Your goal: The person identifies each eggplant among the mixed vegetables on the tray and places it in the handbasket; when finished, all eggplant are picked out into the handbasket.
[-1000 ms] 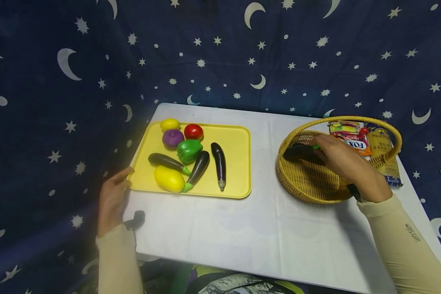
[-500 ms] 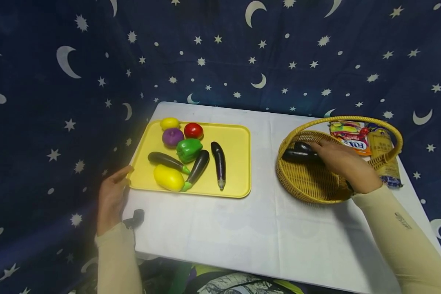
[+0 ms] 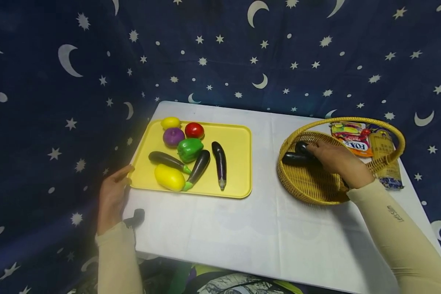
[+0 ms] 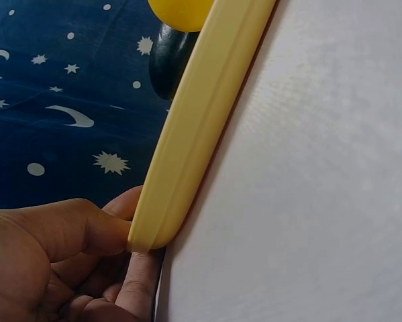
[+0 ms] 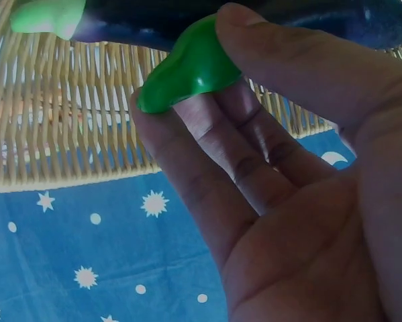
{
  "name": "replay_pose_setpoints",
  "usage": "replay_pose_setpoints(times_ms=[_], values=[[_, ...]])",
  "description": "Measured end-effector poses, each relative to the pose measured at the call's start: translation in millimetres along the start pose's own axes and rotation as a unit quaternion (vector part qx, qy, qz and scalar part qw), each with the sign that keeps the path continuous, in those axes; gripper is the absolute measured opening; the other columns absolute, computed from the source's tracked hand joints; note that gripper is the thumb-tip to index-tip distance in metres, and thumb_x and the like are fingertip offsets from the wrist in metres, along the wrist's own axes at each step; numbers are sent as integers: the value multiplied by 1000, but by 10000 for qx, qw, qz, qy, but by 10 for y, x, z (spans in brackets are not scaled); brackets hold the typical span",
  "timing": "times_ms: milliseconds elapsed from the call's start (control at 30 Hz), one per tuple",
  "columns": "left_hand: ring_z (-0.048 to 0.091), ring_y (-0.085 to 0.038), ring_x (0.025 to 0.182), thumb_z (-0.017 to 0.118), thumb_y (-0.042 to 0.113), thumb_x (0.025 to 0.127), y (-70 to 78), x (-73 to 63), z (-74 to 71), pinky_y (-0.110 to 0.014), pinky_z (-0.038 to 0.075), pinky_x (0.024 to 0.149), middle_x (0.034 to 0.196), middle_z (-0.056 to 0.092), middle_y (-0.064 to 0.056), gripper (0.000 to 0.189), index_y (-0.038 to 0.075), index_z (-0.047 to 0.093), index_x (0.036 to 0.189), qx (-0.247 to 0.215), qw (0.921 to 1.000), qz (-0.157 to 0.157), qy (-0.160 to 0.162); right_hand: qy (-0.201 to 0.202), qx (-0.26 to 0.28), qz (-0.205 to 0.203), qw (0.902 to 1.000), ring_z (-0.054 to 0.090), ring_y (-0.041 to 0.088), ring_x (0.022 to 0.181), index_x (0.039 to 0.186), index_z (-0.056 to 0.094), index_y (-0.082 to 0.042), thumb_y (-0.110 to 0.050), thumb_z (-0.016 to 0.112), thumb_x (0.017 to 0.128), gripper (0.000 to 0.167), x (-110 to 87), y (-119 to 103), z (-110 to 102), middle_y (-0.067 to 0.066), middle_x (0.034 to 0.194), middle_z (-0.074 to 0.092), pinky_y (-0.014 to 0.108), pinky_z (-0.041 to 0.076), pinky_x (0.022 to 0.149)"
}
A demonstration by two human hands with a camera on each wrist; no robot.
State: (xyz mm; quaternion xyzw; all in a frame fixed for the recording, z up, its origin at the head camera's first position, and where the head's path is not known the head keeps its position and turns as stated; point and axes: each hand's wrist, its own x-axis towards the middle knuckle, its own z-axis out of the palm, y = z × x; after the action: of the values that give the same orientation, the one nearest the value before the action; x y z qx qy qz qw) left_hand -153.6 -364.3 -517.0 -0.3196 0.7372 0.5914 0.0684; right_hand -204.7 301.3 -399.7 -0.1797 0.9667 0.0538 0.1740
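My right hand (image 3: 336, 159) is inside the wicker basket (image 3: 308, 188) and pinches the green stem cap of a dark eggplant (image 3: 293, 159) that lies on the basket floor. In the right wrist view the thumb and fingers (image 5: 288, 168) close on that eggplant's cap (image 5: 194, 67). A second eggplant (image 3: 300, 146) lies just behind it, its pale stem (image 5: 46, 15) showing. My left hand (image 3: 112, 196) holds the near-left corner of the yellow tray (image 3: 239, 163). The thumb (image 4: 86, 231) presses on the tray rim (image 4: 194, 134) and a finger lies under it.
The tray carries three eggplants, a green pepper (image 3: 189, 149), a tomato (image 3: 194, 130), a purple onion (image 3: 173, 136) and two yellow fruits. Snack packets (image 3: 353, 136) lie behind the basket near the white table's (image 3: 242, 237) far right edge. A starry blue cloth surrounds the table.
My right hand has lowered the eggplant onto the basket floor and drawn back a little; a second eggplant now shows behind it. The left hand has stayed at the tray corner.
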Motion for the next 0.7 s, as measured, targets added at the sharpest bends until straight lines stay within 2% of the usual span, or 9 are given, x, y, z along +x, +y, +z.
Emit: replay_pose_setpoints(times_ms=[200,333,500,700], values=[[23,-18,166,49,7,106,-14,-10,-5,-44,30,135,175,35,9,54,34,59,152,-33,9999,-33,-92,-295,95,188,9993,50,63,138,157,48,-4,9,63,95,66,19,8,81,45,154,44,74,46,111],[22,-17,166,49,5,106,-13,-2,-5,-43,28,136,175,34,9,54,32,59,152,-211,9997,9,-138,-287,156,131,9994,51,63,137,156,48,-2,9,63,95,64,26,21,123,45,154,43,74,46,112],[22,-14,166,49,7,108,-2,9,8,-41,27,136,175,34,11,51,34,62,149,-372,9991,-142,-129,-343,270,92,9990,50,64,137,156,47,0,9,61,97,62,44,32,150,46,157,38,73,46,112],[22,-16,166,50,7,107,7,7,5,-43,28,136,175,34,10,52,35,62,149,-178,9997,-137,-82,-466,345,189,9981,48,67,137,157,45,1,7,56,100,59,58,23,148,49,157,34,75,45,112]])
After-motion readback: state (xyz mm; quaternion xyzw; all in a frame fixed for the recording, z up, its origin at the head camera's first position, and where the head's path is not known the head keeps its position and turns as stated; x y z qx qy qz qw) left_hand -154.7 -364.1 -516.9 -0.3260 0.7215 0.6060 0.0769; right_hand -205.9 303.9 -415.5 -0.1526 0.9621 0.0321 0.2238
